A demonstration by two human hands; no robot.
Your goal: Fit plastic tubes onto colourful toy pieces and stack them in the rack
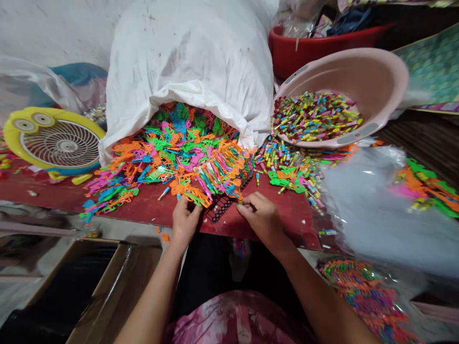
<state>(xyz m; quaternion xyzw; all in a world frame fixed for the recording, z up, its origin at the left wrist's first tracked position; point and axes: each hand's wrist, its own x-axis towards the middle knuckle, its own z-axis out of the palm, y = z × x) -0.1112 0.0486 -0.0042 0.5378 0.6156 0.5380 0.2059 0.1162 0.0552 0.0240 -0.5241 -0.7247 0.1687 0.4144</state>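
My left hand (185,219) is closed at the near edge of the red table, its fingertips on an orange and green plastic piece (198,197). A small yellowish tube (240,202) is pinched between the thumb and fingers of my right hand (262,219). Between both hands lies a black plastic rack (217,210) with a row of loops. Bright flat plastic pieces (225,167) stand in a row along it, with round orange ends towards the right. Behind them spreads a heap of orange, green, pink and blue plastic pieces (172,148).
A white sack (193,52) spills the heap onto the red table (287,215). At right, a tilted pink basin (380,81) holds many small tubes (315,117). A yellow fan (53,110) stands left, clear plastic bags (376,205) lie right, and a cardboard box (118,282) is below.
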